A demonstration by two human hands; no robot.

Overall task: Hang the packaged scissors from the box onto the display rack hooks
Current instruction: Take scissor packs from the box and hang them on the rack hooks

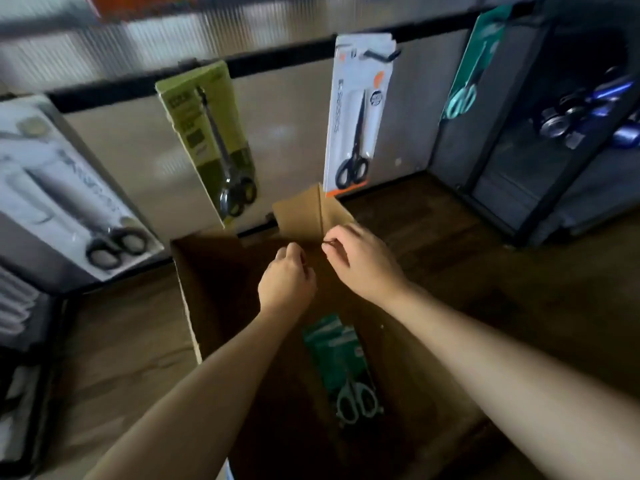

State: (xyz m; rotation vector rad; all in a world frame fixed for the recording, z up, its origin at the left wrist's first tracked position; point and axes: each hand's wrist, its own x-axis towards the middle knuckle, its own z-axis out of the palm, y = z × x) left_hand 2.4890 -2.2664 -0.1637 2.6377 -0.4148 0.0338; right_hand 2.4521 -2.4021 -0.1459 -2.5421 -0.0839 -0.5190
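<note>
Head view, blurred by motion: both bare forearms reach forward over an open brown cardboard box (214, 292) standing on a wood-grain floor (467, 244). The left hand (287, 278) hangs above the box with its fingers curled in loosely; no object shows in its grip. The right hand (360, 261), just beside it near the upright box flap (304, 213), pinches something thin and dark between thumb and forefinger; what it is cannot be told. Down inside the box lies a green-carded pack of scissors with pale handles (343, 368). On the rack's black rail (277, 60) hang a yellow-green scissors pack (207, 133), a white-and-orange scissors pack (360, 112) and a teal scissors pack (474, 64).
</note>
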